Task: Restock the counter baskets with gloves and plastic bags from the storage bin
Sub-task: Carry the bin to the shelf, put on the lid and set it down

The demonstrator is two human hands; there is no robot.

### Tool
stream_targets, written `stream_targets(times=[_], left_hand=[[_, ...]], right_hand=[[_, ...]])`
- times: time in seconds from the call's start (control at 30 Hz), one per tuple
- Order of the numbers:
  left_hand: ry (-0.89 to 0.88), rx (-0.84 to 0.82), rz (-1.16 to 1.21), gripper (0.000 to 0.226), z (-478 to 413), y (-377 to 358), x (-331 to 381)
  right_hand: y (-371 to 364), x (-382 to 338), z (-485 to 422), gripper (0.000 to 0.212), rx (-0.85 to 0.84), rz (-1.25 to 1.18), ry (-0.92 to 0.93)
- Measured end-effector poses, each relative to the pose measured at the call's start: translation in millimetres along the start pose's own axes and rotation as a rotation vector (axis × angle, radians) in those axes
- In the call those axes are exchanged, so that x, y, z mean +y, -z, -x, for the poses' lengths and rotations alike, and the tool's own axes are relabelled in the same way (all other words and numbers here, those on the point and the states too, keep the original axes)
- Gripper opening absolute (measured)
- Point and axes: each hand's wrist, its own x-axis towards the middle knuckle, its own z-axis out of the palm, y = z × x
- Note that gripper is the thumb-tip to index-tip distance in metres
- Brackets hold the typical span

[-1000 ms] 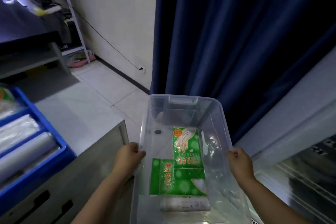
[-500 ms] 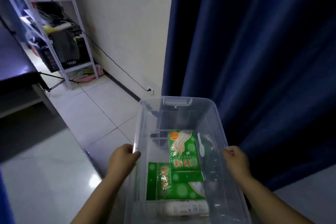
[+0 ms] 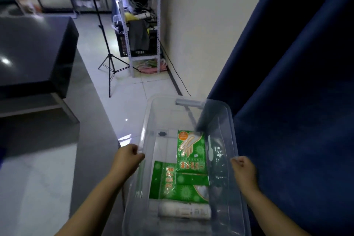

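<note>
I carry a clear plastic storage bin in front of me, above the floor. My left hand grips its left rim and my right hand grips its right rim. Inside lie two green glove packets: one toward the far side with a hand drawn on it, the other nearer and partly under it. A white roll of plastic bags lies at the near end of the bin.
A dark blue curtain hangs close on the right. A grey counter runs along my left, with a black block farther back. A tripod and a metal shelf rack stand ahead by the wall.
My view has swung left and away from the blue basket, which has left the frame. The shelf rack and tripod have come into view. Both hands keep their hold on the bin.
</note>
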Motion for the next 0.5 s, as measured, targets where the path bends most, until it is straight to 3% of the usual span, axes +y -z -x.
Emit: stream_targets(times=[0.23, 0.5], left_hand=[[0.092, 0.086, -0.005, 0.021, -98, 17, 17], [0.158, 0.174, 0.077, 0.007, -239, 61, 38]], right_hand=[[-79, -59, -110, 0.020, -0.077, -0.010, 0.006], [-180, -162, -215, 0.031, -0.155, 0.076, 0.089]])
